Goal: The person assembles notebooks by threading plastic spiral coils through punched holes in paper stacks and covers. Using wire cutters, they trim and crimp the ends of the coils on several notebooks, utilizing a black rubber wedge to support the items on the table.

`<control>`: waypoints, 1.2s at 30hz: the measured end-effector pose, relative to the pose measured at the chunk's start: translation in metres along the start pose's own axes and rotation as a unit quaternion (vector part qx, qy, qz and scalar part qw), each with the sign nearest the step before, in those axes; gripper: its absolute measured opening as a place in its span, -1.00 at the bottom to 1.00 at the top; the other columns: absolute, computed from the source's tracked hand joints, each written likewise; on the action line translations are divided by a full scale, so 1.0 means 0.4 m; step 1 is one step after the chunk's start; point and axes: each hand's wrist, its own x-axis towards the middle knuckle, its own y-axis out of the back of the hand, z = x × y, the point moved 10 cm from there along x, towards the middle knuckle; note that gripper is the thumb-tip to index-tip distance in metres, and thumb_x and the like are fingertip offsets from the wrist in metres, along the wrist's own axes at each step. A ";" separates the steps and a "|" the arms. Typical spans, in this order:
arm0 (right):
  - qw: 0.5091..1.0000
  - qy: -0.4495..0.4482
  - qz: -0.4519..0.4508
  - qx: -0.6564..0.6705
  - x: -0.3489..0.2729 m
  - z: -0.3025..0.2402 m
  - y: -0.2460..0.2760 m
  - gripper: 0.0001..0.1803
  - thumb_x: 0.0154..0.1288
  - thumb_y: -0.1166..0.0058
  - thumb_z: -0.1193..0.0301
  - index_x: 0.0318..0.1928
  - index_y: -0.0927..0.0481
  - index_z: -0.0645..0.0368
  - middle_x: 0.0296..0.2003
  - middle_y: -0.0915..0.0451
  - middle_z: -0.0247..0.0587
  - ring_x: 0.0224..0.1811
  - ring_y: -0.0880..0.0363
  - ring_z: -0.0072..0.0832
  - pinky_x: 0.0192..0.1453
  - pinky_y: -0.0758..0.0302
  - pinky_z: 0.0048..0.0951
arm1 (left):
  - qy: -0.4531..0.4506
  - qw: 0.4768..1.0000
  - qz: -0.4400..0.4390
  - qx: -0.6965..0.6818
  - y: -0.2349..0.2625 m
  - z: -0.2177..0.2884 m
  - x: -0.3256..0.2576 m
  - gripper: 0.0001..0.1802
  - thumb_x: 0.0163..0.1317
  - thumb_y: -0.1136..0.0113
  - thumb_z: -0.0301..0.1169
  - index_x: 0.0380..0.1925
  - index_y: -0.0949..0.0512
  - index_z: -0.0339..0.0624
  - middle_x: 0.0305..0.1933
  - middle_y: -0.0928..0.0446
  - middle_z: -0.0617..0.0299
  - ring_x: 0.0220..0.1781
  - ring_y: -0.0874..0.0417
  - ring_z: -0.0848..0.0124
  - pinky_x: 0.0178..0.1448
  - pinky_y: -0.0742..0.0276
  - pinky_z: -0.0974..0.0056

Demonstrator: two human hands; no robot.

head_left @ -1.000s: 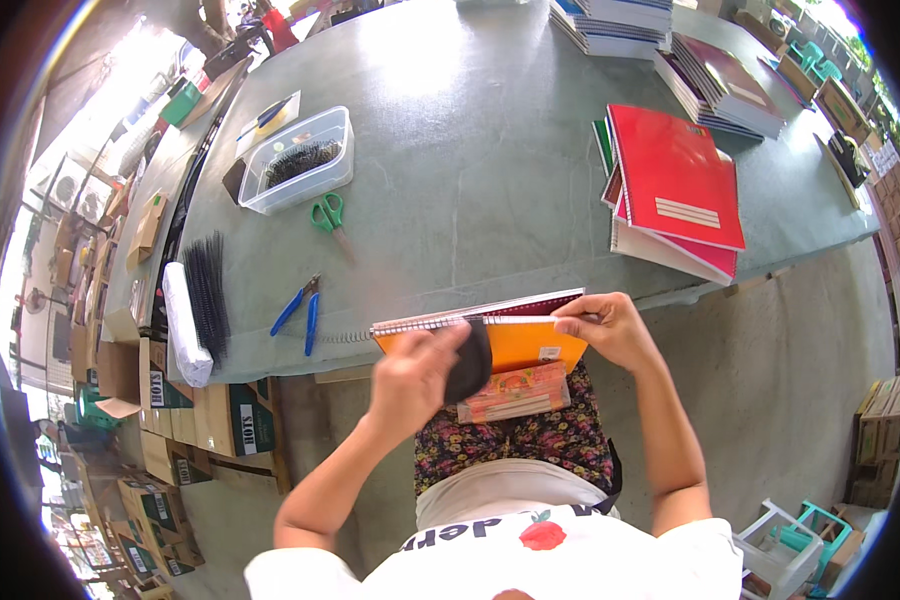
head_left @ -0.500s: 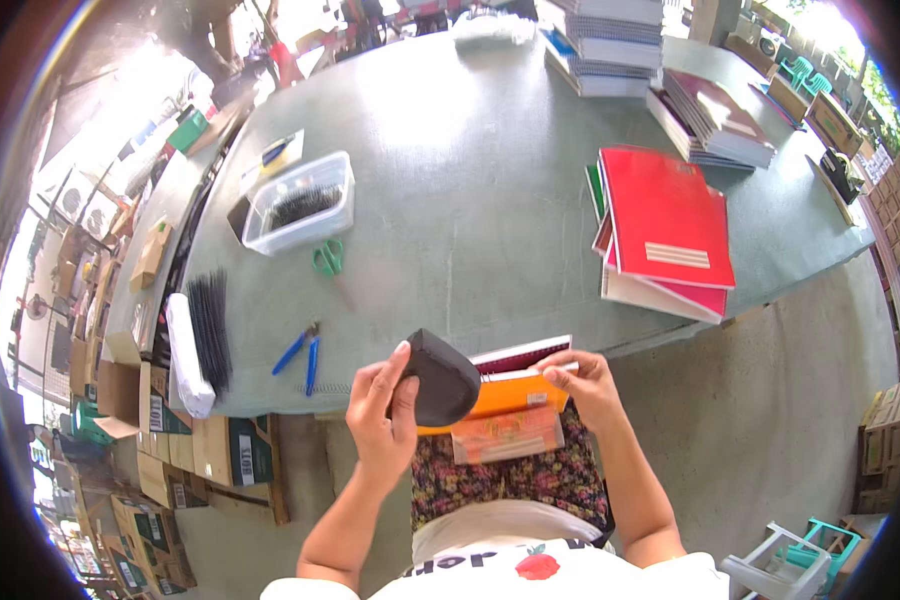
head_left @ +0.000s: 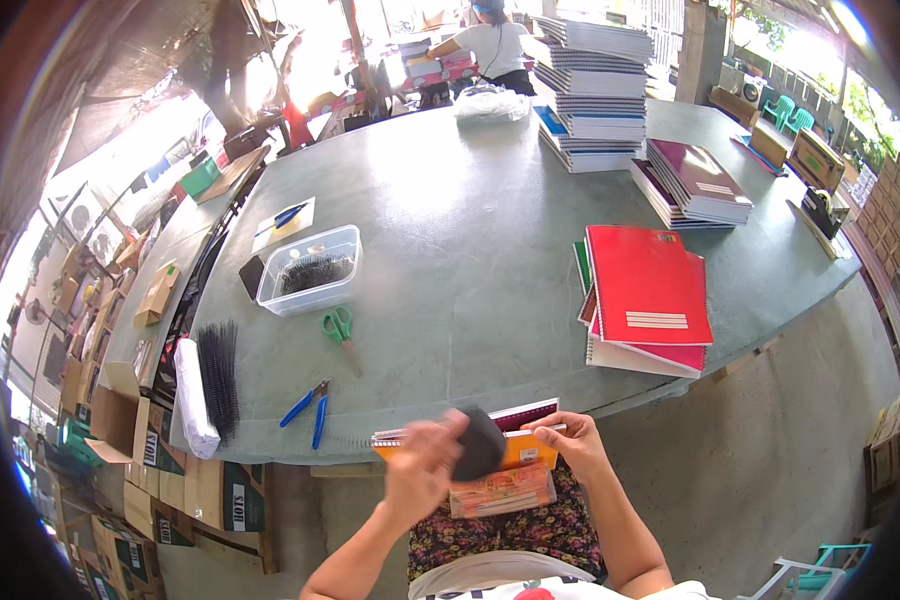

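We've got the spiral notebook (head_left: 470,440) at the table (head_left: 470,250) edge over our lap, long axis left-right; right hand (head_left: 570,445) pinches its right end, left hand (head_left: 425,475), blurred, grips a dark pad (head_left: 480,445) against it.

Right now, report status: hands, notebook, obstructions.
Left hand on dark round object. Right hand gripping spiral notebook at table edge. Blue pliers nearby, apart.

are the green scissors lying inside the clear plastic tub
No, the green scissors lie on the bare table, just in front of the clear plastic tub.
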 end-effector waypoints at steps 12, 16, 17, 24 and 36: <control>0.999 0.000 0.042 0.030 -0.004 0.029 0.029 -0.68 0.33 -0.04 0.23 -0.24 -0.62 0.29 -0.35 -0.63 -0.25 -0.32 -0.56 -0.64 -0.20 -0.47 -0.59 | 0.042 0.995 -0.084 0.046 -0.095 0.003 -0.015 -0.62 0.09 -0.13 -0.58 -0.04 -0.57 -0.11 -0.25 -0.52 0.07 -0.22 -0.64 0.28 -0.19 -0.57 0.25; 0.998 -0.021 0.017 0.060 -0.009 0.051 0.038 -0.53 0.40 0.13 0.11 -0.21 -0.59 0.33 -0.33 -0.62 -0.20 -0.29 -0.57 -0.57 -0.15 -0.48 -0.54 | -0.006 0.992 -0.114 0.050 -0.082 0.023 0.004 -0.61 0.09 -0.16 -0.55 -0.02 -0.56 -0.07 -0.27 -0.51 0.10 -0.28 -0.64 0.27 -0.24 -0.57 0.28; 0.998 -0.019 0.012 0.051 -0.014 0.057 0.043 -0.53 0.40 0.14 0.12 -0.18 -0.57 0.36 -0.31 -0.63 -0.14 -0.26 -0.60 -0.50 -0.10 -0.50 -0.48 | 0.049 0.998 0.026 0.007 -0.003 0.009 0.039 -0.58 0.09 -0.18 -0.53 -0.01 -0.57 0.03 -0.30 -0.51 0.09 -0.31 -0.63 0.23 -0.25 -0.57 0.26; 0.997 -0.045 0.030 0.061 -0.014 0.049 0.031 -0.45 0.43 0.26 0.08 -0.17 -0.57 0.38 -0.26 -0.62 -0.12 -0.23 -0.59 -0.47 -0.06 -0.47 -0.49 | -0.047 0.996 -0.045 0.062 -0.062 0.107 0.071 -0.55 0.12 -0.10 -0.59 0.05 -0.53 -0.02 -0.35 -0.48 0.08 -0.38 -0.56 0.22 -0.33 -0.52 0.20; 0.995 -0.048 -0.024 0.078 -0.012 0.059 0.007 -0.40 0.44 0.31 0.01 -0.14 -0.56 0.35 -0.26 -0.61 -0.17 -0.21 -0.55 -0.51 -0.03 -0.43 -0.51 | -0.085 0.949 -0.291 0.085 -0.223 0.089 0.008 -0.55 0.01 -0.14 -0.60 -0.01 -0.55 -0.14 -0.31 -0.52 0.22 -0.29 -0.54 0.25 -0.27 -0.51 0.20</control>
